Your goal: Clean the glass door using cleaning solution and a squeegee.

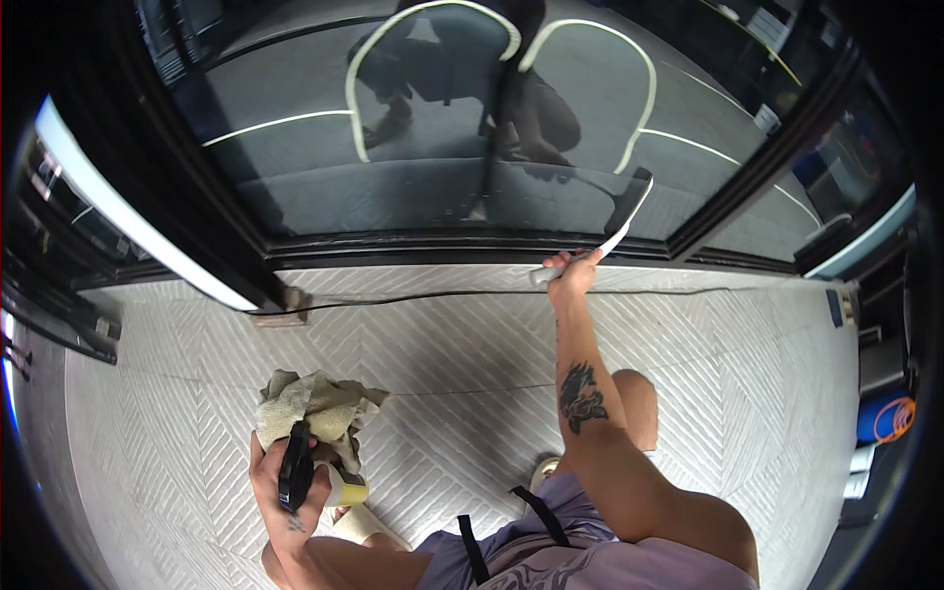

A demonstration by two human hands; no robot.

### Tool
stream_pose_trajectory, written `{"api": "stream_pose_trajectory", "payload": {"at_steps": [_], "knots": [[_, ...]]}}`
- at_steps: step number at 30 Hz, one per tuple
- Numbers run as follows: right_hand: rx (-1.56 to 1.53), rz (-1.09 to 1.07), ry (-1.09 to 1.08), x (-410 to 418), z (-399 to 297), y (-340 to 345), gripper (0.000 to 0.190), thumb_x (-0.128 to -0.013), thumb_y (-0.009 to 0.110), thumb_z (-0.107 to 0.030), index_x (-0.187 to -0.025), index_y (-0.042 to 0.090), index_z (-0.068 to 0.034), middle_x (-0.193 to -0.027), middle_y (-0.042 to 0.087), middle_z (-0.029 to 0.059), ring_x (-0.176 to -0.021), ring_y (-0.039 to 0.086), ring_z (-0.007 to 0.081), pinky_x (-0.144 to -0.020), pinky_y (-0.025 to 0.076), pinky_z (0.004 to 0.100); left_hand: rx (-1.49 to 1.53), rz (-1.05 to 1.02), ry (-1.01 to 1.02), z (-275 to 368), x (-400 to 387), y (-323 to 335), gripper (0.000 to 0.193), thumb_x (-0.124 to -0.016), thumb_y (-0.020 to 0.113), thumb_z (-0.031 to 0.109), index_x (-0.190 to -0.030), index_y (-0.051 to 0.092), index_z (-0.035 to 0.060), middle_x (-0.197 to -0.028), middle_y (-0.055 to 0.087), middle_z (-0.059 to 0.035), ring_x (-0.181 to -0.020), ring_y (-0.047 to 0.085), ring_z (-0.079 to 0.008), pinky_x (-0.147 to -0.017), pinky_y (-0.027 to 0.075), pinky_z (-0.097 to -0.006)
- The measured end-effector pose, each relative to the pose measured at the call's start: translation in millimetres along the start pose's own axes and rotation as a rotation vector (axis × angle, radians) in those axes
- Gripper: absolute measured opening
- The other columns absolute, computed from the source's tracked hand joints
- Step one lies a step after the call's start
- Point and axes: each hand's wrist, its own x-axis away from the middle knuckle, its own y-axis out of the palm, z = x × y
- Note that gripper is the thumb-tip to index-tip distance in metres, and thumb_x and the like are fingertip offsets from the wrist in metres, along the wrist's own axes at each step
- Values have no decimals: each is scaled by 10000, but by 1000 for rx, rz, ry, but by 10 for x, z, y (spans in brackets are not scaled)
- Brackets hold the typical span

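My right hand (574, 273) is closed around the light handle of a window squeegee (630, 206), whose dark blade lies against the lower right part of a glass pane (442, 184). At the lower left, my left hand (289, 472) holds a spray bottle (346, 488) with a black trigger head and a yellow and white body. The same hand also holds a crumpled beige cloth (313, 413), bunched beyond the bottle. The glass reflects a crouching figure and pale curved lines.
A black window frame (472, 251) borders the pane. A thin black cable (442, 293) runs along its foot, over the ribbed pale floor (457, 369). A small block (291, 310) sits by the left post. A blue and orange item (885, 420) is at the far right.
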Motion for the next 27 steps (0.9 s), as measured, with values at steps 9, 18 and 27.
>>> {"api": "stream_pose_trajectory", "payload": {"at_steps": [9,18,27], "knots": [[-79,-132,73,1391,1740,1197,471,-1002,233,-550,-908,302,-94,-657,388,93,-488,376,199,-436,414,382,-50,351,-211,-109,384,-718,321,-556,644,106,-851,591,-10,-889,470,-96,-782,486,-224,-698,396,-313],[-70,-238,337,2767,3373,1834,516,-971,312,-600,-925,292,-87,-635,394,87,-448,401,194,-443,465,369,-171,331,-338,-175,861,-1238,364,-683,690,154,-1014,652,8,-855,626,-116,-740,601,-213,-679,473,-317],[227,-481,557,3460,3759,1796,480,-989,366,-531,-905,371,-58,-657,425,63,-472,436,179,-475,487,347,-206,368,-493,61,978,-1295,351,-689,681,168,-1002,663,10,-999,605,-191,-915,596,-321,-787,481,-399]]}}
